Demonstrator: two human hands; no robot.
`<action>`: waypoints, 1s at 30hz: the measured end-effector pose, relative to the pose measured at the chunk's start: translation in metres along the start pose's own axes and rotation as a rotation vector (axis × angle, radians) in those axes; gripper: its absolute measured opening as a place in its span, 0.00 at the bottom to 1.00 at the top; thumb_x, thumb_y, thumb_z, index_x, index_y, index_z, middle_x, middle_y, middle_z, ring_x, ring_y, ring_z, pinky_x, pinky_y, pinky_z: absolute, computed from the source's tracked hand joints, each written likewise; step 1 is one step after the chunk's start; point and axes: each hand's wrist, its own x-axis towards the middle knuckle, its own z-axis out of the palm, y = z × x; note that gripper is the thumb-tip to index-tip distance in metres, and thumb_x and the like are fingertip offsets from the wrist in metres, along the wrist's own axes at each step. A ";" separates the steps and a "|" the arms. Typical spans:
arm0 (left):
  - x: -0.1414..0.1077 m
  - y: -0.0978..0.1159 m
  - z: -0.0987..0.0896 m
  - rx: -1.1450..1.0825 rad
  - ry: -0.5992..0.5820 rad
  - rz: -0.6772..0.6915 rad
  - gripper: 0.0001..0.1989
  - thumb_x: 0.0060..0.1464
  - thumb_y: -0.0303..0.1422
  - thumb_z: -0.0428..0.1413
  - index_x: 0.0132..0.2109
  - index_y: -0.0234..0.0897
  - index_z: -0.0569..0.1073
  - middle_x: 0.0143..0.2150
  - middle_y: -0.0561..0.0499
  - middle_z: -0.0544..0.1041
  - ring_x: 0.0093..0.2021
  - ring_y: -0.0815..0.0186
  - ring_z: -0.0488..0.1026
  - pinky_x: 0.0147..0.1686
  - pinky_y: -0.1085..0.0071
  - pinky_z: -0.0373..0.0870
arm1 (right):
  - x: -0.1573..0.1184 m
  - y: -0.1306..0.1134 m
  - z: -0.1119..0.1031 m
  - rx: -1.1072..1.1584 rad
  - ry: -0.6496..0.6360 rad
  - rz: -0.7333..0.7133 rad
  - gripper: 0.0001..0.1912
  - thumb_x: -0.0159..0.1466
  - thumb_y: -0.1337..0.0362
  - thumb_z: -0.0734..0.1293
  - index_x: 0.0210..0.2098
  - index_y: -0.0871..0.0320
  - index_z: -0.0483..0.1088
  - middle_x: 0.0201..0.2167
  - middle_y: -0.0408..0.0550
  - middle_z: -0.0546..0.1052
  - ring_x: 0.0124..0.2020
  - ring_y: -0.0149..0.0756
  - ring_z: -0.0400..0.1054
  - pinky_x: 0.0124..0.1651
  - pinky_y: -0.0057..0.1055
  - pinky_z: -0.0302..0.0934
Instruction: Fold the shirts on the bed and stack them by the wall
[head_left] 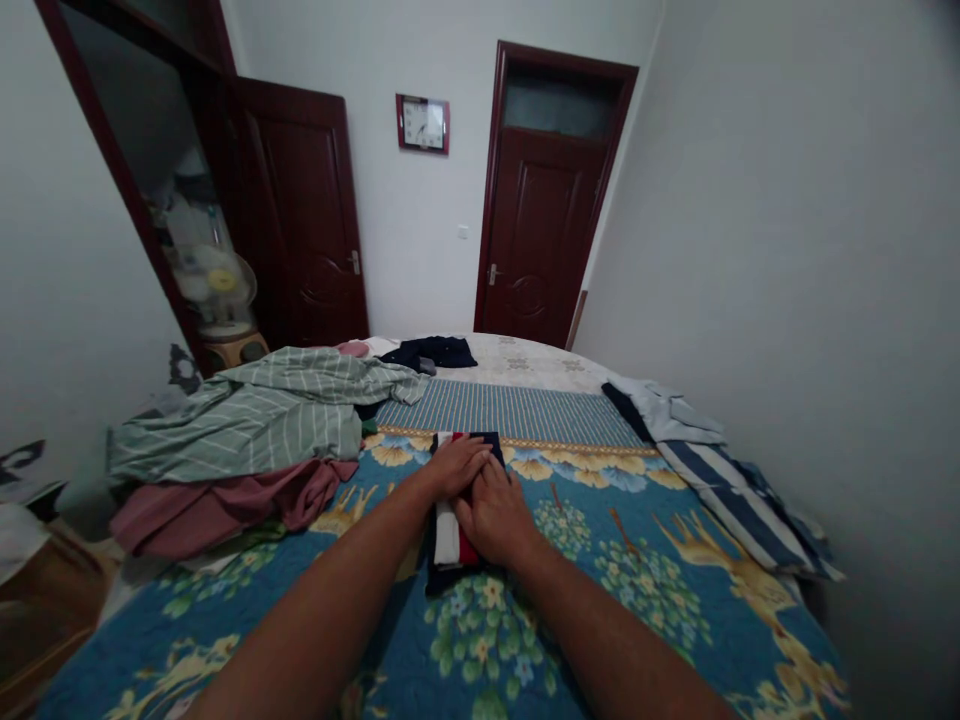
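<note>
Cloth (447, 532) partly hidden beneath left hand (456, 468) and right hand (498, 516)

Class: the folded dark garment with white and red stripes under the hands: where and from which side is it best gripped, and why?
The folded garment is probably best gripped by its near end, coming from the person's side: it lies flat and narrow on the bedspread, and that end sticks out free, while the left hand and right hand cover much of its middle.

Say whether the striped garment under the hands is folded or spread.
Folded: the striped garment lies as a compact, narrow rectangle under the left hand and right hand.
</note>
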 end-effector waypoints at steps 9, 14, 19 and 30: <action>0.022 -0.006 -0.001 0.175 -0.067 -0.107 0.30 0.76 0.50 0.36 0.76 0.55 0.66 0.79 0.48 0.65 0.79 0.43 0.56 0.74 0.32 0.49 | -0.006 -0.002 0.012 0.059 0.013 0.082 0.41 0.73 0.49 0.63 0.79 0.60 0.56 0.80 0.60 0.54 0.81 0.62 0.45 0.79 0.66 0.39; 0.024 -0.015 0.003 0.258 0.011 -0.113 0.28 0.76 0.47 0.40 0.75 0.53 0.67 0.78 0.47 0.65 0.79 0.44 0.57 0.73 0.33 0.51 | -0.015 0.000 0.012 0.087 0.003 0.079 0.44 0.72 0.46 0.64 0.79 0.63 0.56 0.80 0.60 0.51 0.81 0.64 0.42 0.79 0.68 0.39; 0.024 -0.018 0.005 0.273 0.041 -0.127 0.29 0.75 0.48 0.41 0.75 0.51 0.68 0.78 0.45 0.66 0.79 0.44 0.57 0.73 0.33 0.53 | -0.033 0.000 0.007 0.107 0.002 0.072 0.43 0.73 0.45 0.64 0.79 0.61 0.57 0.80 0.57 0.49 0.81 0.62 0.40 0.80 0.66 0.38; 0.002 -0.022 0.002 0.228 0.003 -0.261 0.37 0.74 0.54 0.40 0.81 0.41 0.55 0.82 0.39 0.53 0.82 0.42 0.47 0.76 0.38 0.49 | -0.080 0.005 0.005 0.129 0.002 0.078 0.42 0.73 0.47 0.64 0.80 0.60 0.55 0.81 0.57 0.45 0.82 0.61 0.37 0.80 0.62 0.42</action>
